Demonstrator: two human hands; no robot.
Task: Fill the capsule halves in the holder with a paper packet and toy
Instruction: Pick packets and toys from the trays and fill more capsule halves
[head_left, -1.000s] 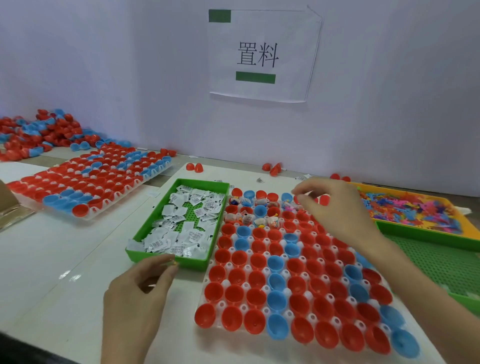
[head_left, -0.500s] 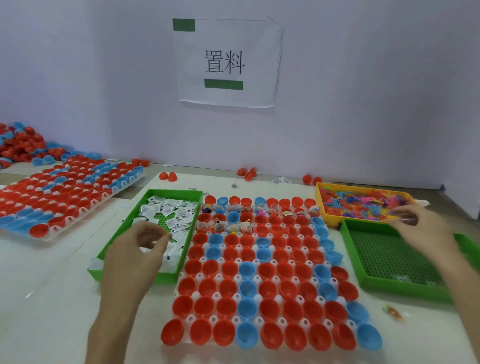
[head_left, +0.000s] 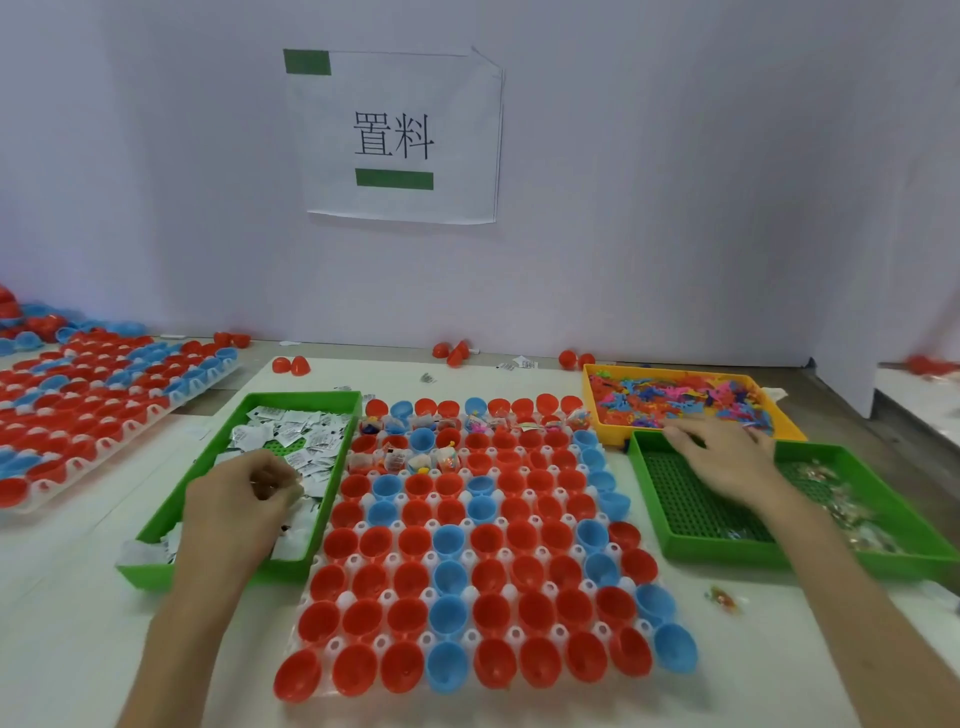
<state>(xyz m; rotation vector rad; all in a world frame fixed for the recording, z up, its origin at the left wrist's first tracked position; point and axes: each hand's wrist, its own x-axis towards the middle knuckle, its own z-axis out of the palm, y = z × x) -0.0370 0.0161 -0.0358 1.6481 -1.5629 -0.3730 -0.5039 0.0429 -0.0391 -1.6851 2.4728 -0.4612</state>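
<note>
A white holder (head_left: 358, 562) in the middle of the table carries rows of red and blue capsule halves (head_left: 491, 608). Several halves in its two far rows (head_left: 447, 460) hold packets and toys. My left hand (head_left: 244, 504) is inside the green tray (head_left: 306, 397) of white paper packets (head_left: 306, 436), its fingers curled and pinching a packet. My right hand (head_left: 722, 457) lies over the near edge of the yellow tray (head_left: 589, 400). Its fingers are stretched out and touch the coloured toys (head_left: 675, 397).
A second green mesh tray (head_left: 691, 499) stands right of the holder, with small wrapped items (head_left: 831, 493) at its right side. Another filled holder (head_left: 104, 395) lies at the far left. Loose red halves (head_left: 454, 353) sit by the wall. One wrapped piece (head_left: 722, 597) lies on the table.
My right hand left the holder's far rows and went right to the toy tray's near edge. My left hand moved from the table up into the packet tray and closed its fingers.
</note>
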